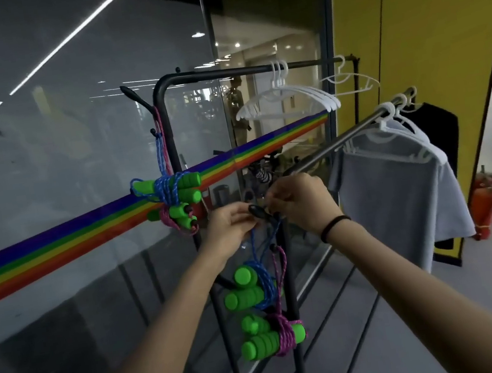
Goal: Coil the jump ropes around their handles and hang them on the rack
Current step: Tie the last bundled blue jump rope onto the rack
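A black garment rack (163, 109) stands before me with side hooks. On its far hooks hang a blue-rope bundle (171, 188) and a pink-rope bundle (179, 217), both coiled round green handles. At a near hook (258, 211), my left hand (231, 223) and my right hand (301, 200) pinch the loop of a blue rope. That rope's coiled bundle with green handles (247, 288) dangles just below the hands. A pink-rope bundle (270, 339) hangs lower from the same post.
White empty hangers (286, 100) hang on the rack's top bar. A second bar (357, 129) at right carries a grey shirt (393, 196) and a dark garment. A glass wall with a rainbow stripe runs behind. A red fire extinguisher (483, 202) stands at the right.
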`<action>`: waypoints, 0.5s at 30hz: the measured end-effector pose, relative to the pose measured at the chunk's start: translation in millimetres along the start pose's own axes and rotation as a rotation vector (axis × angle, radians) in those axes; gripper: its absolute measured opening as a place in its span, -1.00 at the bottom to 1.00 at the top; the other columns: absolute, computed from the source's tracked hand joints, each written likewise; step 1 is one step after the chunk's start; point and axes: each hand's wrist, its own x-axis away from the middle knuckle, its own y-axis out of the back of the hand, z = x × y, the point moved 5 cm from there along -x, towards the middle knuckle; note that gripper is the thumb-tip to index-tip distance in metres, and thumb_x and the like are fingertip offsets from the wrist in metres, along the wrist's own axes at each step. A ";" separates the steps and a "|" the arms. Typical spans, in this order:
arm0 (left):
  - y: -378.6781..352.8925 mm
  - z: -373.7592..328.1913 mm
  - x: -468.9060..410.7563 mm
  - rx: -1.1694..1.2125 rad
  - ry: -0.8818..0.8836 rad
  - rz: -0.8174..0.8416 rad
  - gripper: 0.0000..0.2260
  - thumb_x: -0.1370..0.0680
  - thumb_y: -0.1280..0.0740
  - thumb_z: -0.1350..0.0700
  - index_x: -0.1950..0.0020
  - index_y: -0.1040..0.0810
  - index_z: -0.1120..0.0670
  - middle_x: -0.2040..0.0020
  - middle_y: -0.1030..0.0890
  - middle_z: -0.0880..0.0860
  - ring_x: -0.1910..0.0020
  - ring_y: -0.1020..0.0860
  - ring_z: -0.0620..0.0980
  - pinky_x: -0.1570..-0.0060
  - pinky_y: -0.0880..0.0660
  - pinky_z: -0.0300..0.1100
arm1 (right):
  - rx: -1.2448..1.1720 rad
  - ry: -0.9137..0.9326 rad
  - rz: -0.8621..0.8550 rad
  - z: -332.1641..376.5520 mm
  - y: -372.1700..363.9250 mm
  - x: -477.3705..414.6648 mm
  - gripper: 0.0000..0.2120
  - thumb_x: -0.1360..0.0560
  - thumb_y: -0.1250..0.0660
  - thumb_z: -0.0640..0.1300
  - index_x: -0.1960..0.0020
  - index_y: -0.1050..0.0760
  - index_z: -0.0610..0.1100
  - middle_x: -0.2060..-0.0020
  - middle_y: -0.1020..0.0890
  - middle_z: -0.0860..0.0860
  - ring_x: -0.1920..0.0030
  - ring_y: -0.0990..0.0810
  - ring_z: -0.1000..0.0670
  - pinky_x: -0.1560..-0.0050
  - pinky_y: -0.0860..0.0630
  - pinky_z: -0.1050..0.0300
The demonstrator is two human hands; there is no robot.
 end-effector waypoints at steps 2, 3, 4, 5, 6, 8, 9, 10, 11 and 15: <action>-5.3 5.3 -1.6 0.030 0.020 0.013 -0.80 -0.49 -0.26 0.44 0.13 -0.54 0.16 0.29 -0.64 -0.04 0.32 -0.61 -0.20 0.26 -0.52 -0.34 | 0.089 0.037 -0.014 3.1 -0.2 4.7 -0.92 -0.45 -0.34 -0.17 0.15 -0.62 -0.07 0.23 -0.66 -0.01 0.19 -0.60 0.01 0.17 -0.52 0.19; -7.8 8.1 -2.5 0.054 0.033 0.014 -0.82 -0.48 -0.25 0.46 0.11 -0.53 0.21 0.37 -0.65 -0.09 0.39 -0.61 -0.24 0.31 -0.52 -0.34 | 0.121 0.050 -0.020 3.8 -2.0 7.3 -0.91 -0.45 -0.34 -0.18 0.12 -0.63 -0.11 0.21 -0.68 -0.05 0.17 -0.62 -0.05 0.15 -0.54 0.14; -9.8 10.2 -2.3 0.070 0.043 0.012 -0.82 -0.48 -0.24 0.47 0.05 -0.53 0.25 0.45 -0.63 -0.11 0.44 -0.60 -0.25 0.36 -0.53 -0.36 | 0.137 0.048 -0.023 3.9 -3.7 9.7 -0.90 -0.44 -0.33 -0.20 0.11 -0.63 -0.13 0.20 -0.68 -0.09 0.16 -0.63 -0.11 0.13 -0.56 0.08; -11.8 12.3 -2.4 0.074 0.046 0.010 -0.81 -0.48 -0.23 0.48 -0.03 -0.52 0.30 0.49 -0.62 -0.13 0.46 -0.59 -0.26 0.38 -0.53 -0.39 | 0.140 0.040 -0.030 3.0 -5.4 11.8 -0.89 -0.44 -0.32 -0.22 0.11 -0.62 -0.15 0.21 -0.68 -0.13 0.14 -0.62 -0.16 0.12 -0.57 0.02; -13.5 14.0 -2.5 0.075 0.047 0.016 -0.79 -0.48 -0.23 0.49 -0.09 -0.50 0.36 0.50 -0.61 -0.13 0.46 -0.59 -0.26 0.39 -0.52 -0.41 | 0.141 0.034 -0.036 2.2 -6.4 13.0 -0.88 -0.43 -0.31 -0.24 0.11 -0.62 -0.15 0.21 -0.67 -0.15 0.13 -0.62 -0.19 0.11 -0.58 -0.03; -15.7 14.1 -1.4 0.064 0.047 0.013 -0.78 -0.49 -0.22 0.48 -0.13 -0.47 0.44 0.52 -0.60 -0.14 0.47 -0.59 -0.27 0.41 -0.51 -0.44 | 0.156 0.028 -0.035 -0.4 -8.5 14.6 -0.87 -0.45 -0.28 -0.24 0.09 -0.60 -0.15 0.18 -0.67 -0.16 0.11 -0.61 -0.21 0.11 -0.57 -0.05; -16.4 15.5 -1.6 0.056 0.051 0.006 -0.78 -0.49 -0.22 0.48 -0.12 -0.47 0.46 0.53 -0.60 -0.14 0.48 -0.58 -0.28 0.42 -0.49 -0.45 | 0.169 0.024 -0.022 -1.5 -9.8 15.4 -0.88 -0.46 -0.27 -0.23 0.09 -0.58 -0.15 0.17 -0.67 -0.15 0.11 -0.61 -0.21 0.12 -0.57 -0.03; -17.1 16.5 -1.3 0.049 0.056 0.000 -0.78 -0.49 -0.23 0.47 -0.12 -0.47 0.47 0.54 -0.59 -0.15 0.49 -0.57 -0.29 0.43 -0.48 -0.47 | 0.171 0.022 -0.006 -2.0 -10.4 16.6 -0.88 -0.46 -0.25 -0.23 0.10 -0.57 -0.14 0.18 -0.66 -0.15 0.12 -0.61 -0.20 0.13 -0.57 -0.02; -17.6 18.3 -0.7 0.049 0.059 -0.008 -0.78 -0.49 -0.23 0.47 -0.12 -0.48 0.47 0.55 -0.58 -0.16 0.50 -0.56 -0.30 0.44 -0.46 -0.48 | 0.157 0.027 0.008 -2.9 -10.4 17.9 -0.87 -0.46 -0.24 -0.24 0.11 -0.57 -0.14 0.20 -0.66 -0.14 0.14 -0.62 -0.19 0.13 -0.57 -0.02; -15.7 18.4 4.8 0.062 0.089 -0.047 -0.86 -0.51 -0.25 0.42 0.01 -0.56 0.31 0.54 -0.59 -0.15 0.49 -0.56 -0.29 0.46 -0.45 -0.47 | 0.089 0.044 0.051 -1.0 -3.7 25.3 -0.89 -0.44 -0.26 -0.22 0.15 -0.57 -0.11 0.25 -0.66 -0.07 0.18 -0.63 -0.12 0.12 -0.59 -0.03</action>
